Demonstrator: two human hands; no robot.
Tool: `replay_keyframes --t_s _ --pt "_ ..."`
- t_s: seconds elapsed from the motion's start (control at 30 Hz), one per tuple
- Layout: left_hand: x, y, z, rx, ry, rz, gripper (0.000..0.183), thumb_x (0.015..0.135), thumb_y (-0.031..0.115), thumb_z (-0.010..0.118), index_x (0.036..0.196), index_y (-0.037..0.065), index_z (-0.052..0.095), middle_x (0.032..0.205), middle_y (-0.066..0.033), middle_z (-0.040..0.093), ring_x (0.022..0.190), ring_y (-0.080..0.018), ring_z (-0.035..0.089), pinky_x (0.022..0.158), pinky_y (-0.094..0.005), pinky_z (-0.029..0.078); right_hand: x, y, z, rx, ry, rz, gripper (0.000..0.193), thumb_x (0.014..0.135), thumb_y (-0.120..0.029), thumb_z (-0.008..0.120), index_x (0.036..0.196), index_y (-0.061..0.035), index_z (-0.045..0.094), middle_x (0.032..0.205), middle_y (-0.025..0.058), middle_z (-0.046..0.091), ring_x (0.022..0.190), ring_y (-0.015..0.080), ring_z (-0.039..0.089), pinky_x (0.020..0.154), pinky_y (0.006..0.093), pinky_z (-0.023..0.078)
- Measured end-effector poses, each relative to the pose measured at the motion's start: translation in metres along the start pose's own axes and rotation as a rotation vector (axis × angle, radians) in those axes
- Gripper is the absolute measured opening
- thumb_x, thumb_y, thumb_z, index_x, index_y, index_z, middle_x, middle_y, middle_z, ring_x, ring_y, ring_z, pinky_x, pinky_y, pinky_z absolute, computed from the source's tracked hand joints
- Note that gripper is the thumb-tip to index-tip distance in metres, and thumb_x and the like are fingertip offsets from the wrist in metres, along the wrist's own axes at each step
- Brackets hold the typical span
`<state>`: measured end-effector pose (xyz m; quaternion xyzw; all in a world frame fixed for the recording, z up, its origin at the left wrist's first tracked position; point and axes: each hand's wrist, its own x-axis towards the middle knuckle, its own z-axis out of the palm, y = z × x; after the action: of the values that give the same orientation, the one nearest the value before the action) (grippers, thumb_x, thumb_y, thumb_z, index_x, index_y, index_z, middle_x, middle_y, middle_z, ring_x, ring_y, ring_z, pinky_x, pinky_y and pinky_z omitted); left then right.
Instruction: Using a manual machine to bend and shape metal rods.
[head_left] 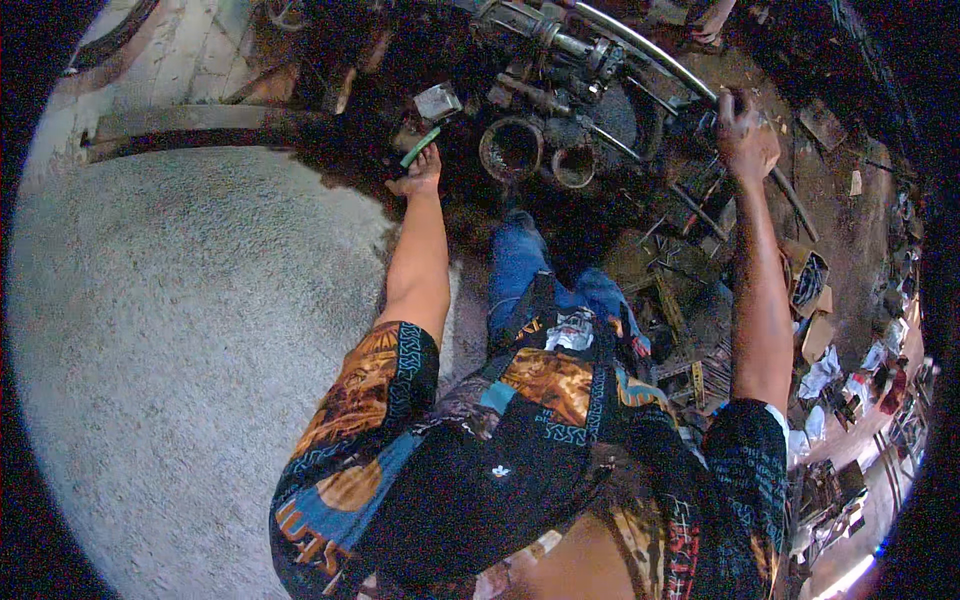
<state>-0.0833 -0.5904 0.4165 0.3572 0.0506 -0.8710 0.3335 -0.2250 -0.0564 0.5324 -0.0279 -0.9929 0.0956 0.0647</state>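
A long metal bar (668,60) was grasped by the right grip (748,145), which was closed around it with the fingers curled over, well beyond the right edge of the pale floor (180,300). A green strip (420,146) was met by the fingertips of the left grip (418,172), near the far right corner of that floor; the thumb was spread to one side, and whether the strip was pinched or only touched could not be told. A pale block (437,102) was seen just past the strip. Between the two grips, a metal assembly (570,42) and two open metal cylinders (485,155) were crowded together.

The step in hand was judged to be one of holding: the bar was steadied or worked on the right, and the strip was handled on the left. For any move of the bar, a firm, closed hold was judged to be needed, since the metal parts nearby could be struck by its length. For the strip, a surer closing of the fingers seemed to be called for before any lifting, with the block kept clear.
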Motion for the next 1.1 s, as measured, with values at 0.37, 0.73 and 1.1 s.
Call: replay_keyframes --t_s 0.37,0.73,1.1 --pt "-0.031 -0.051 0.034 0.744 -0.368 0.138 0.084 0.088 0.07 0.016 0.135 0.004 0.038 0.137 -0.0133 0.041 0.132 -0.0251 0.03 0.112 -0.0439 0.007 -0.008 -0.015 -0.013 0.046 0.043 0.091 0.045 0.09 -0.052 0.041 0.117 -0.0222 0.06 0.094 0.0156 0.067 0.088 0.0361 0.064 0.076 0.0458 0.05" --pt "-0.028 -0.055 0.027 1.271 -0.185 0.266 0.071 0.089 0.068 0.031 0.135 0.014 0.039 0.118 -0.0025 0.055 0.101 -0.0167 0.053 0.087 -0.0309 0.035 -0.019 -0.025 -0.012 0.24 0.46 -0.042 0.04 0.086 -0.044 0.055 0.107 -0.0105 0.063 0.1 0.0143 0.065 0.095 0.0327 0.061 0.085 0.0416 0.047" --pt "0.02 0.055 0.029 1.393 -0.041 0.502 0.068 0.087 0.065 0.036 0.116 0.006 0.054 0.097 -0.0097 0.057 0.084 -0.0197 0.052 0.075 -0.0322 0.043 -0.084 -0.021 0.007 0.959 0.573 -0.165 0.027 0.076 -0.017 0.069 0.099 -0.0049 0.06 0.096 0.0135 0.062 0.095 0.029 0.058 0.085 0.0372 0.045"
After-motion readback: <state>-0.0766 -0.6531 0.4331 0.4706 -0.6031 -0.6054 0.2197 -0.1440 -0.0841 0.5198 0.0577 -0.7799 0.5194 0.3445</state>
